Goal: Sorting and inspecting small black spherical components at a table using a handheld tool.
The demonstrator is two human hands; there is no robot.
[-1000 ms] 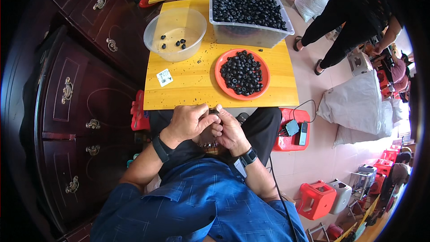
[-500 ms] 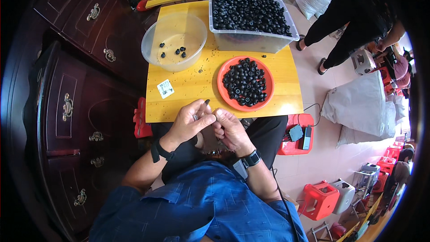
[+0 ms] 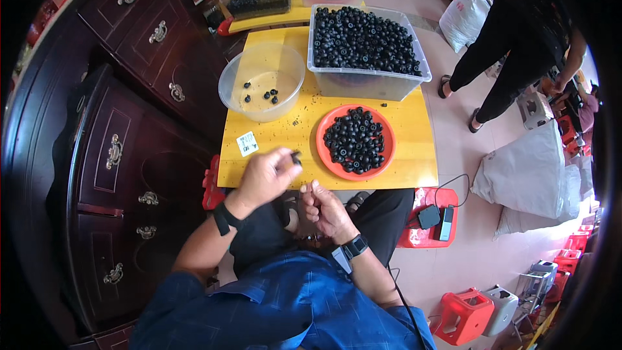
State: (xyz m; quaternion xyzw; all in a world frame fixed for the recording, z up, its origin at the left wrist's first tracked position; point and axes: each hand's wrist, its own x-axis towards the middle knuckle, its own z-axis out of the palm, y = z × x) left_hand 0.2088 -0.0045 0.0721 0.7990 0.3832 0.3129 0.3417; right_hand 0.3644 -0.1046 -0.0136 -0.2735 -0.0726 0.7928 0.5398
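My left hand (image 3: 264,178), somewhat smeared by motion, is closed over the table's front edge with a small black part (image 3: 296,157) at its fingertips. Lower and to the right, over my lap, my right hand (image 3: 328,211) has thumb and forefinger pinched together; whatever may be between them is too small to make out. Just beyond the hands, an orange-red plate (image 3: 322,156) holds a heap of small black ring-like parts (image 3: 355,139). To its left stands a clear round tub (image 3: 228,98) with several black pieces on its bottom.
A clear rectangular bin (image 3: 363,83) full of black parts stands at the back of the yellow table (image 3: 406,155). A white label (image 3: 247,144) lies at the left. Dark drawers (image 3: 120,175) flank me; a red stool (image 3: 422,236) bears small devices. Another person (image 3: 505,45) stands by white sacks (image 3: 521,172).
My hands have parted: the left has moved up and away from the right, carrying the small black part. The whole view has shifted, so the table appears lower.
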